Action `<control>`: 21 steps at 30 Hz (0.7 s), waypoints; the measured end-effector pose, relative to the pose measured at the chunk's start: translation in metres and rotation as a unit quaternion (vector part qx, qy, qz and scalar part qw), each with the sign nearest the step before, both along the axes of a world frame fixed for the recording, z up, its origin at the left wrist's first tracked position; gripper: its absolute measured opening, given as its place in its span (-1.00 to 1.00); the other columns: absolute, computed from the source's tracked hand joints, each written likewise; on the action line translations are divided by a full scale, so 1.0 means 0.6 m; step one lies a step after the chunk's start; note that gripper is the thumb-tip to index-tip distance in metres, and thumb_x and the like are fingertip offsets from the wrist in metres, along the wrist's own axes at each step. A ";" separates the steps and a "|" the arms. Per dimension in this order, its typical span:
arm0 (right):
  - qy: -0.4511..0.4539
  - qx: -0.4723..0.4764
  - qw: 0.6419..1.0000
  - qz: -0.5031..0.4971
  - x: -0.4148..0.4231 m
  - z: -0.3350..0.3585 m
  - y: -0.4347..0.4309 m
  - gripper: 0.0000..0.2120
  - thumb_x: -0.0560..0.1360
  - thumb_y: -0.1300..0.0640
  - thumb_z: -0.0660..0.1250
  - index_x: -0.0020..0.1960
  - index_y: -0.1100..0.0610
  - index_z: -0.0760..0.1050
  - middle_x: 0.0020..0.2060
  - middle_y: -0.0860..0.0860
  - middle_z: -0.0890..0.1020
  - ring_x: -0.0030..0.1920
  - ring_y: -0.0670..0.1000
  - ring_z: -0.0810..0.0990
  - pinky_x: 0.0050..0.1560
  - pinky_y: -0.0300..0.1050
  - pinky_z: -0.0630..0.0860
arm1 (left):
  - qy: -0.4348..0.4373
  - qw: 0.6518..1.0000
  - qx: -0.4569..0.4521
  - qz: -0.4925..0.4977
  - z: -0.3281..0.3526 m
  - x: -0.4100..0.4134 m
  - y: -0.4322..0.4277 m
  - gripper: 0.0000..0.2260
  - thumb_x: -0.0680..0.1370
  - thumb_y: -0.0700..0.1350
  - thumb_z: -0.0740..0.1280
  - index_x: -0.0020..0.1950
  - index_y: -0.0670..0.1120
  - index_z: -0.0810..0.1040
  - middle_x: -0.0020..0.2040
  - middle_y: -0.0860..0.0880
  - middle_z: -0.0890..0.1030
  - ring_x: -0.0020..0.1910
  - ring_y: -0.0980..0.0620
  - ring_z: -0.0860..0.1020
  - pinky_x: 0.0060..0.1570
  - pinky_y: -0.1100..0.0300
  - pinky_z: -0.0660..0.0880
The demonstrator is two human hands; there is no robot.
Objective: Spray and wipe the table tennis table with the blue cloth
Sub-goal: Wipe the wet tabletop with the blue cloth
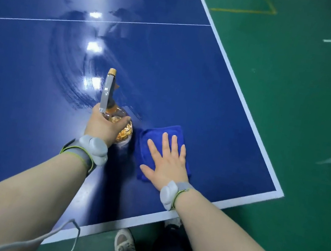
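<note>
The blue table tennis table (210, 84) fills most of the view, its white-edged corner at the right. A folded blue cloth (159, 133) lies near that corner. My right hand (165, 158) presses flat on the cloth with its fingers spread. Just left of the cloth, my left hand (103, 124) grips a clear spray bottle (123, 129) with amber contents and a grey trigger head, nozzle pointing away from me. Curved wet streaks (68, 74) shine on the table beyond the bottle.
Green floor (295, 103) with white and yellow lines surrounds the table on the right and near side. My shoes (125, 243) stand just below the table's near edge. A grey cable (58, 236) hangs by my left forearm. Both wrists carry grey bands.
</note>
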State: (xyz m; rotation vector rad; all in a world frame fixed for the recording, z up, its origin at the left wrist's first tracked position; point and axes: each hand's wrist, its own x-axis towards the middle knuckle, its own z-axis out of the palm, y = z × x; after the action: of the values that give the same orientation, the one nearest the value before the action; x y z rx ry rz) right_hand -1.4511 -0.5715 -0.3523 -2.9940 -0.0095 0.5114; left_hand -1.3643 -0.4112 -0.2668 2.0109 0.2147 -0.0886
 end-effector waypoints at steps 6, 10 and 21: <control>-0.007 -0.023 0.990 -0.142 -0.047 -0.009 -0.144 -0.29 0.49 -0.40 -0.01 0.57 -0.24 -0.10 0.59 0.02 -0.20 0.57 0.13 -0.26 0.49 0.18 -0.25 | 0.024 0.999 -0.025 0.035 -0.020 -0.009 -0.004 -0.59 0.44 -0.16 0.48 0.10 0.08 0.32 -0.20 0.24 0.46 -0.25 0.32 0.46 -0.34 0.65 0.30; -0.011 -0.029 0.953 -0.302 -0.094 -0.007 -0.272 -0.28 0.52 -0.37 0.08 0.58 -0.20 -0.11 0.59 0.03 -0.17 0.57 0.13 -0.23 0.52 0.19 -0.20 | 0.066 0.995 -0.001 0.069 -0.037 -0.007 -0.003 -0.38 0.42 -0.02 0.50 0.36 -0.06 0.27 0.07 0.09 0.50 0.01 0.06 0.47 0.02 0.31 0.35; 0.004 -0.031 0.952 -0.304 -0.080 -0.006 -0.197 -0.21 0.53 -0.38 0.02 0.60 -0.05 -0.18 0.57 0.21 -0.20 0.54 0.31 -0.26 0.47 0.35 -0.21 | 0.199 0.948 0.247 -0.029 -0.085 -0.078 0.007 -0.58 0.40 0.02 0.38 0.12 -0.21 0.43 0.12 -0.24 0.53 0.05 -0.26 0.54 0.01 -0.05 0.53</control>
State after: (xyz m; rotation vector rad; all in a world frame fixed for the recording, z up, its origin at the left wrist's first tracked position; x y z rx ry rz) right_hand -1.4989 -0.6895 -0.3560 -2.8249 0.9076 0.4473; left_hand -1.4109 -0.4067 -0.3176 2.4856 0.4721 -0.5267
